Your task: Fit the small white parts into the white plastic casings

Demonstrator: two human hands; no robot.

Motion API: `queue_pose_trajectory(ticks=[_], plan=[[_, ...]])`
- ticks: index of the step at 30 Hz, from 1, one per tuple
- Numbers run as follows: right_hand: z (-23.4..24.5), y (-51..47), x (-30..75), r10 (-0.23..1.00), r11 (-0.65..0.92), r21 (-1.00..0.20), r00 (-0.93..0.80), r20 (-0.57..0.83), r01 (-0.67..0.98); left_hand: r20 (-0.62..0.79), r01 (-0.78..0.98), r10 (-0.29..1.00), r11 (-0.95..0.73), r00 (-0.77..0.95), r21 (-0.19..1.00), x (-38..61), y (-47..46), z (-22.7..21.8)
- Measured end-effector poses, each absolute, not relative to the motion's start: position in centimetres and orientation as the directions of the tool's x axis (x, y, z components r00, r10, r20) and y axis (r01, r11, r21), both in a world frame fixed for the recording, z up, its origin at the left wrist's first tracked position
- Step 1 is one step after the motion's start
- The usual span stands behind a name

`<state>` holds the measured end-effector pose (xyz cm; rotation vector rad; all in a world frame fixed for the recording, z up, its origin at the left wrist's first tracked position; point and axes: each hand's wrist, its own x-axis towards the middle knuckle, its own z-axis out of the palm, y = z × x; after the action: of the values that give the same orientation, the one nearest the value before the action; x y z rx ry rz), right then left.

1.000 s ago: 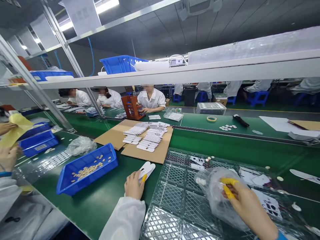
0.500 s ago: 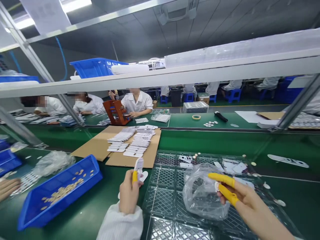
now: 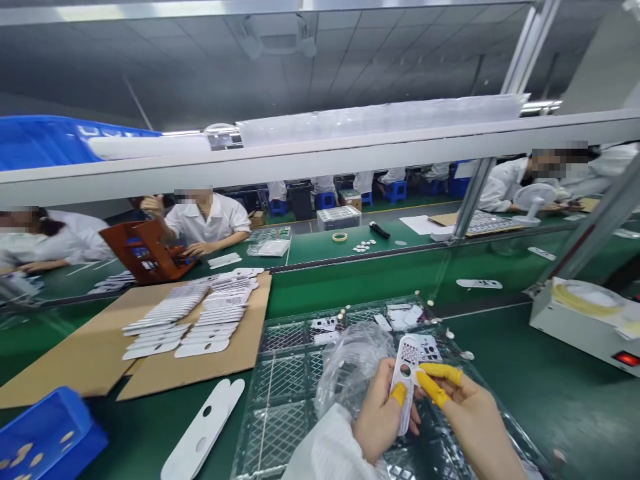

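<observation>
Panel [image 3: 406,387], white, slim and round-ended, stands near upright above the tray [image 3: 277,420], its top leaning slightly right. Small dark marks form a printed patch near its upper end, and a dark round hole sits just below them. The left hand [image 3: 377,417] is closed about it, the thumb in a yellow cot [image 3: 399,393] pressed on the face below the hole and the other fingers behind. The right hand [image 3: 463,407] has thumb and forefinger, both yellow-tipped, drawn narrow at the right edge beside the hole; whether anything is pinched between them I cannot tell. A clear bag [image 3: 345,373] lies on the tray just left of the panel. Two overlapping spare plates [image 3: 190,445] rest on the green bench [image 3: 505,360], left of the tray.
</observation>
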<state>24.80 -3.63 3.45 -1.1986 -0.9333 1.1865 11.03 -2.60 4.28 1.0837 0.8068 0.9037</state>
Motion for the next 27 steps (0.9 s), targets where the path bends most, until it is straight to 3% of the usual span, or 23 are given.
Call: queue_pose_trajectory(ticks=[3, 8, 12, 15, 20, 24, 27], plan=[[1.6, -4.0, 25.4, 0.976, 0.007, -0.996, 0.216, -0.013, -0.091, -0.087, -0.172, 0.906, 0.172, 0.415, 0.97, 11.6, -2.9, 2.9], [0.5, -4.0, 25.2, 0.948, 0.098, -0.975, 0.279, 0.153, 0.202, -0.124, -0.082, 0.905, 0.172, 0.408, 0.982, 11.4, -3.3, 1.5], [1.1, -4.2, 24.1, 0.932, 0.115, -0.95, 0.3, 0.204, 0.29, -0.115, -0.078, 0.925, 0.153, 0.363, 0.985, 11.0, -3.5, 1.2], [1.0, -4.1, 23.3, 0.928, 0.078, -0.968, 0.338, 0.159, 0.241, -0.102, -0.087, 0.93, 0.141, 0.354, 0.986, 10.8, -3.3, 1.3], [0.0, -3.1, 26.6, 0.964, 0.012, -0.983, 0.258, 0.059, 0.181, -0.133, -0.079, 0.912, 0.177, 0.389, 0.981, 10.8, -2.8, 1.4], [0.9, -4.1, 33.1, 0.968, -0.093, -0.917, 0.252, 0.009, 0.387, -0.156, -0.076, 0.9, 0.203, 0.408, 0.976, 10.7, -2.4, 1.6], [1.9, -5.9, 35.8, 0.994, -0.095, -0.802, 0.095, -0.048, 0.59, -0.163, -0.06, 0.892, 0.207, 0.422, 0.977, 10.7, -2.3, 1.9]])
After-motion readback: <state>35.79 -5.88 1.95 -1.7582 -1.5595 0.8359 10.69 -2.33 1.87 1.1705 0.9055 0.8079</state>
